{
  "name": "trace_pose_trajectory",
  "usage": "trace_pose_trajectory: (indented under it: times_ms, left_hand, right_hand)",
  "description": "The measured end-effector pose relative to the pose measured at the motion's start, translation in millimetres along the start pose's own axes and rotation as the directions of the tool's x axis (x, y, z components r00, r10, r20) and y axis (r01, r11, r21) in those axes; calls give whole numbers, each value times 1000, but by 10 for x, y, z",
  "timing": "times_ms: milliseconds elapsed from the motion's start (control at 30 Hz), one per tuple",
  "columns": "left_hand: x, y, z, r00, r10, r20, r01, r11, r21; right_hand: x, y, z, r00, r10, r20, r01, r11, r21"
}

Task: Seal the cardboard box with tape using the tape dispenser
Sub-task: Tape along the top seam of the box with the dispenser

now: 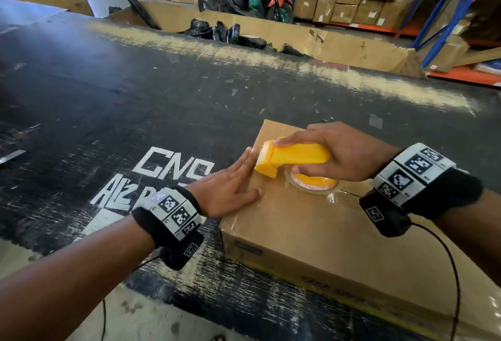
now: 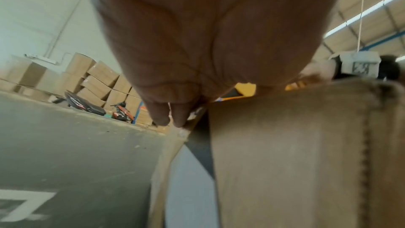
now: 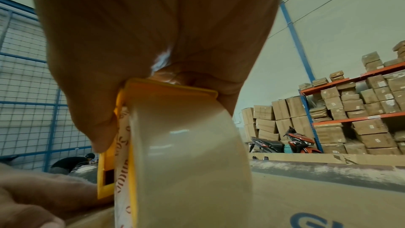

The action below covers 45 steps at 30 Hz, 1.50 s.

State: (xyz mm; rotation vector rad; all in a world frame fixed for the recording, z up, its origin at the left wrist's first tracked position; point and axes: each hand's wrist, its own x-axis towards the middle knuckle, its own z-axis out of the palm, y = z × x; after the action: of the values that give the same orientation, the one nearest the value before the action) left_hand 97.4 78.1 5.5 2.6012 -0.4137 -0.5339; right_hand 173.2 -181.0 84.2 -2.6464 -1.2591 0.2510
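The cardboard box [image 1: 311, 221] lies on the near right of the black table [image 1: 135, 91]. The right hand [image 1: 339, 151] grips the yellow tape dispenser [image 1: 292, 157] near its far-left edge; the left hand [image 1: 230, 186] presses flat beside it. The serrated blade could nick those fingers, or the tape could wrinkle.

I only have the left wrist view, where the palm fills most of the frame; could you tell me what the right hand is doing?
Observer: The right hand grips a yellow dispenser on top of the box.
Operator: Thank you. Is my left hand holding anything?
Observer: No, the left hand lies flat, fingers straight, at the box's left edge beside the dispenser's blade end.
Operator: Is there tape loaded?
Observer: Yes, the right wrist view shows a clear roll in the dispenser.
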Motion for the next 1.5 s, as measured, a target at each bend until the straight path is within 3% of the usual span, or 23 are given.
trace_pose_trajectory:
  times_ms: [200,300,400,500,633,733,833,1033,1266,1366,1500]
  left_hand:
    - [8,89,29,999,-17,36,12,991,136]
    - [15,103,30,997,-45,58,36,988,148]
    - [13,99,28,995,-67,69,56,987,151]
    - [8,164,18,994,-88,71,78,986,144]
    - [-5,309,-51,978,-177,109,139,947,290]
    - [33,494,-84,968,-240,71,179,860,477]
    - [113,947,9,987,-154,55,94,813,575]
    - [538,2082,549,984,56,168,-138,833,535]
    - [768,2305,881,976,-5,216,-100,877,470]
    - [765,2274,884,975,-5,220,-104,870,482]
    - [776,2290,873,969,-15,246,-112,861,496]
  right_hand:
    - [-548,221,-155,998,-56,25,55,998,38]
    - [-1294,563,-342,996,52,75,-56,998,40]
    - [-2051,943,-412,972,214,102,-205,974,-92]
    - [-2474,1171,-341,941,316,118,-304,946,-110]
    - [-2532,1144,-333,950,285,130,-287,958,-8]
    - [-2509,1133,-357,960,250,123,-254,967,16]
    - [-2500,1108,-381,963,231,139,-239,970,48]
    - [-2464,1091,-395,976,174,129,-187,977,102]
    - [-2354,1176,-339,988,136,72,-137,990,9]
    - [-2692,1253,-441,982,159,98,-160,987,4]
    - [-3630,1667,-508,937,330,118,-322,943,-83]
